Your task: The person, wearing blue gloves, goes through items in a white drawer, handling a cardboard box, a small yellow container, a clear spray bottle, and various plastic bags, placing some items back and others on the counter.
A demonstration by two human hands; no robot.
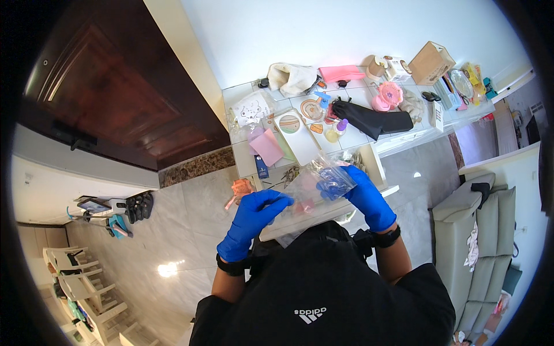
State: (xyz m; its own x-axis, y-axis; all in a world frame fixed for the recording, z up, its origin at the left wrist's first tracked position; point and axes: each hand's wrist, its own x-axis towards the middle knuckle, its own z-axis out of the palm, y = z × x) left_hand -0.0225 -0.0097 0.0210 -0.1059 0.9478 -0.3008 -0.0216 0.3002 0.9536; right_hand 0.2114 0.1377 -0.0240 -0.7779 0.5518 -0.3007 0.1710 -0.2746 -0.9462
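Observation:
A clear plastic bag (pixel 303 192) is stretched between my two hands, both in blue gloves. My left hand (pixel 259 218) pinches the bag's left edge between thumb and fingers. On the other side, the fingers of my right hand (pixel 368 197) show through the crumpled upper end of the bag; whether they are inside or behind it is unclear. Below the bag stands a pulled-out white drawer (pixel 377 166) with small items in it, partly covered by the bag and hands. Just beyond lie a white tray-like case (pixel 303 145), a pink sheet (pixel 267 147) and a dark blue box (pixel 261 166).
The tiled tabletop (pixel 285 104) holds a black pouch (pixel 368 121), a pink handheld fan (pixel 387 96), a purple-capped bottle (pixel 336 130), a fleece item (pixel 290 78) and a paper bag (pixel 432 63). An orange item (pixel 241 189) is left of the drawer. A grey sofa (pixel 471 242) stands right.

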